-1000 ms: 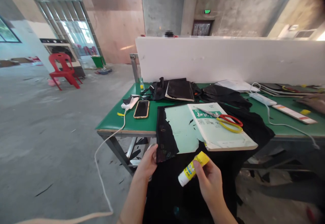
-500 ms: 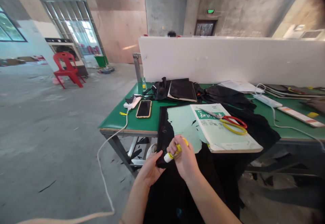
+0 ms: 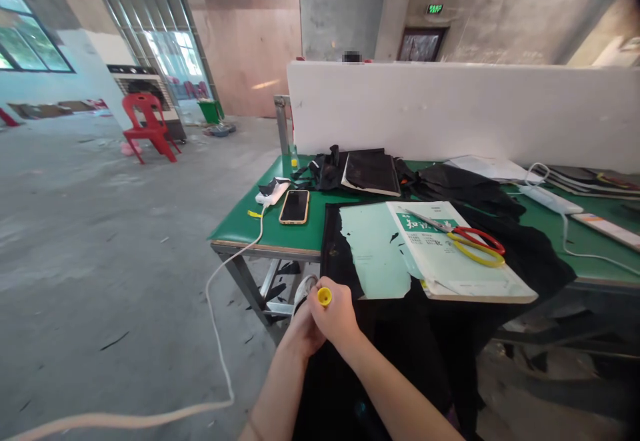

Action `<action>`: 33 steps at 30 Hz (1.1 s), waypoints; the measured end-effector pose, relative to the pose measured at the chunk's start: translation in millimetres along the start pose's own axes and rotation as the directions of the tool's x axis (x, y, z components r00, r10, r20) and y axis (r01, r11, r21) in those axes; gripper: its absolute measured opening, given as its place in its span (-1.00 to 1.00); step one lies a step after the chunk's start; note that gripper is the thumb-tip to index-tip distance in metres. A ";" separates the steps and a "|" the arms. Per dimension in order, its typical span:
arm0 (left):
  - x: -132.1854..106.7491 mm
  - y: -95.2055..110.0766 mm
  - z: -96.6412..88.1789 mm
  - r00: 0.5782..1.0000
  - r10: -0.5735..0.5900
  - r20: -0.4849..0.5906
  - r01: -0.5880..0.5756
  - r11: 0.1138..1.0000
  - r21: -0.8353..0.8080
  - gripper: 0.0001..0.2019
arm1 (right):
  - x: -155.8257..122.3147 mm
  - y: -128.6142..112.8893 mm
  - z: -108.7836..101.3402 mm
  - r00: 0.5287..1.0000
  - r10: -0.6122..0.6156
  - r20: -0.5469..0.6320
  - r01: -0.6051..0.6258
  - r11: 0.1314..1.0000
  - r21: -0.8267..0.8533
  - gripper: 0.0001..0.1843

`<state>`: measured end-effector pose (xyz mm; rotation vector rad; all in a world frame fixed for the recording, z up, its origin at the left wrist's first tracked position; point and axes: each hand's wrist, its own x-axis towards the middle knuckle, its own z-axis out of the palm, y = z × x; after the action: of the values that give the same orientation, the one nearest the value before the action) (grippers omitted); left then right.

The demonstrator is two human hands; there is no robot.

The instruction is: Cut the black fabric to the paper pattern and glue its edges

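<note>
My right hand [image 3: 339, 314] is closed around a yellow and white glue stick [image 3: 325, 296]. Its round yellow end faces up, and the rest is hidden in the fist. Pressed against it from the left is my left hand [image 3: 301, 334], its fingers mostly covered, closed on a piece of black cloth [image 3: 300, 304] of which only a sliver shows. Just beyond the hands, more black cloth [image 3: 336, 254] lies under a torn pale green sheet [image 3: 375, 254] and a green-and-white book [image 3: 450, 254]. Scissors [image 3: 475, 244] with red and yellow handles rest on the book.
On the green table [image 3: 240, 228] are a phone [image 3: 295, 206], a white power strip [image 3: 273, 191] with a cord hanging to the floor, and a dark-covered book [image 3: 373, 173] among black scraps. A white panel [image 3: 450, 108] stands along the back. A red chair [image 3: 150, 128] is at far left.
My right hand has turned the glue stick so its yellow end points up toward me, and has moved left and down against my left hand. The camera view has shifted slightly left.
</note>
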<state>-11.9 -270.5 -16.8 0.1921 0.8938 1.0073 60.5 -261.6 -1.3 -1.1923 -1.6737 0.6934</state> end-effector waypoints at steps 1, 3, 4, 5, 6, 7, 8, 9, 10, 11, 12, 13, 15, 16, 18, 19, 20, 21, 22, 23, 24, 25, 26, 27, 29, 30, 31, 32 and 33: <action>-0.2 -0.6 0.3 1.000 -0.013 0.004 0.013 1.000 0.000 -0.76 | -2.6 0.1 -1.1 1.000 -0.011 0.004 0.011 0.999 -0.045 -0.78; 0.5 -1.7 0.5 0.999 -0.030 0.025 0.029 1.000 0.006 -0.76 | -6.0 0.3 -6.5 1.000 -0.002 -0.002 0.002 0.995 -0.095 -0.78; 1.4 -2.1 0.3 0.999 -0.024 0.035 0.023 1.000 0.009 -0.79 | -6.6 -0.5 -11.4 1.000 0.017 -0.015 -0.019 0.995 -0.094 -0.78; 2.7 -2.3 -0.1 0.999 -0.012 0.043 0.012 1.000 0.011 -0.84 | -6.5 -2.3 -17.8 0.998 0.051 -0.036 -0.053 0.997 -0.061 -0.78; 4.3 -2.4 -0.7 0.999 0.002 0.047 -0.003 1.000 0.012 -0.89 | -5.6 -5.4 -25.4 0.993 0.098 -0.064 -0.098 0.995 0.015 -0.78; 6.1 -2.3 -1.5 0.999 0.016 0.046 -0.016 1.000 0.013 -0.93 | -4.0 -9.7 -33.4 0.983 0.155 -0.100 -0.141 0.980 0.139 -0.77; 8.0 -2.0 -2.4 0.999 0.029 0.043 -0.029 0.999 0.013 -0.95 | -1.6 -14.8 -41.1 0.969 0.214 -0.127 -0.168 0.939 0.299 -0.76; 9.6 -1.5 -3.4 0.998 0.040 0.039 -0.040 0.999 0.014 -0.96 | 1.4 -19.9 -47.6 0.954 0.264 -0.142 -0.170 0.867 0.468 -0.75; 10.9 -0.9 -4.4 0.998 0.048 0.035 -0.049 0.999 0.015 -0.95 | 4.9 -24.4 -51.9 0.944 0.299 -0.143 -0.151 0.772 0.618 -0.74; 11.8 -0.2 -5.3 0.998 0.055 0.033 -0.056 0.998 0.016 -0.94 | 8.5 -27.3 -53.4 0.940 0.315 -0.128 -0.128 0.677 0.725 -0.73; 12.1 0.5 -6.2 0.998 0.060 0.033 -0.061 0.998 0.018 -0.93 | 11.9 -28.3 -51.9 0.941 0.320 -0.110 -0.112 0.600 0.792 -0.73; 12.2 1.2 -7.1 0.997 0.063 0.034 -0.064 0.998 0.021 -0.93 | 14.7 -27.0 -47.6 0.944 0.317 -0.087 -0.110 0.555 0.825 -0.73; 11.6 2.1 -8.7 0.998 0.059 0.038 -0.060 0.998 0.031 -0.95 | 17.2 -18.4 -33.7 0.954 0.296 -0.046 -0.139 0.572 0.809 -0.74; 11.2 2.2 -9.5 0.998 0.055 0.042 -0.056 0.998 0.037 -0.96 | 16.7 -12.3 -26.0 0.962 0.271 -0.033 -0.152 0.633 0.759 -0.74; 11.0 1.7 -10.7 0.998 0.044 0.048 -0.047 0.998 0.045 -0.98 | 12.5 -0.3 -14.0 0.984 0.172 -0.047 -0.116 0.819 0.562 -0.77; 11.0 1.1 -11.0 0.998 0.039 0.049 -0.042 0.998 0.046 -0.99 | 9.6 4.4 -10.8 0.994 0.097 -0.043 -0.069 0.895 0.440 -0.78; 11.2 0.4 -11.0 0.998 0.034 0.049 -0.037 0.998 0.044 -0.99 | 6.5 7.9 -9.5 0.999 0.019 -0.028 -0.009 0.946 0.324 -0.79; 11.4 -0.5 -10.8 0.998 0.028 0.048 -0.030 0.999 0.040 -0.95 | 3.6 10.3 -10.0 0.999 -0.052 0.001 0.050 0.971 0.232 -0.80; 11.6 -1.5 -10.5 0.999 0.020 0.049 -0.022 0.999 0.037 -0.91 | 1.1 11.7 -11.8 0.994 -0.106 0.034 0.099 0.981 0.168 -0.80; 11.8 -2.5 -10.0 0.999 0.013 0.052 -0.015 0.999 0.035 -0.87 | -1.0 12.5 -14.4 0.987 -0.144 0.068 0.135 0.983 0.124 -0.80; 12.1 -3.4 -9.6 0.998 0.008 0.055 -0.010 0.999 0.031 -0.84 | -2.8 13.2 -17.6 0.982 -0.165 0.092 0.157 0.983 0.096 -0.80; 12.3 -4.2 -9.4 0.998 0.008 0.061 -0.009 1.000 0.026 -0.83 | -4.5 13.9 -21.3 0.979 -0.172 0.106 0.165 0.984 0.073 -0.81; 12.7 -4.7 -9.7 0.998 0.010 0.069 -0.012 1.000 0.019 -0.83 | -6.1 14.9 -25.4 0.980 -0.166 0.113 0.160 0.986 0.054 -0.81; 13.1 -5.0 -10.4 0.997 0.016 0.079 -0.017 1.000 0.011 -0.85 | -7.9 15.9 -30.2 0.983 -0.147 0.110 0.143 0.989 0.040 -0.81; 14.3 -4.8 -13.1 0.995 0.028 0.101 -0.027 1.000 -0.004 -0.90 | -11.7 17.2 -41.9 0.996 -0.062 0.063 0.057 0.995 0.081 -0.78; 15.0 -4.3 -14.9 0.993 0.032 0.110 -0.031 0.999 -0.009 -0.92 | -13.2 16.6 -48.6 1.000 0.002 0.018 -0.005 0.984 0.177 -0.76; 15.8 -3.8 -16.8 0.993 0.035 0.115 -0.034 0.999 -0.010 -0.93 | -14.1 14.8 -55.3 0.997 0.076 -0.025 -0.064 0.943 0.326 -0.73; 16.4 -3.2 -18.5 0.993 0.037 0.116 -0.036 0.999 -0.010 -0.93 | -13.8 11.6 -61.3 0.987 0.152 -0.059 -0.103 0.859 0.501 -0.71; 16.8 -2.7 -19.9 0.993 0.040 0.115 -0.040 0.999 -0.009 -0.93 | -12.3 7.2 -65.9 0.972 0.219 -0.080 -0.112 0.738 0.665 -0.69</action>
<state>-20.8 -263.5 -40.4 0.2603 0.7840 1.0263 124.7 -274.9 14.7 -0.8465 -1.0430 1.1585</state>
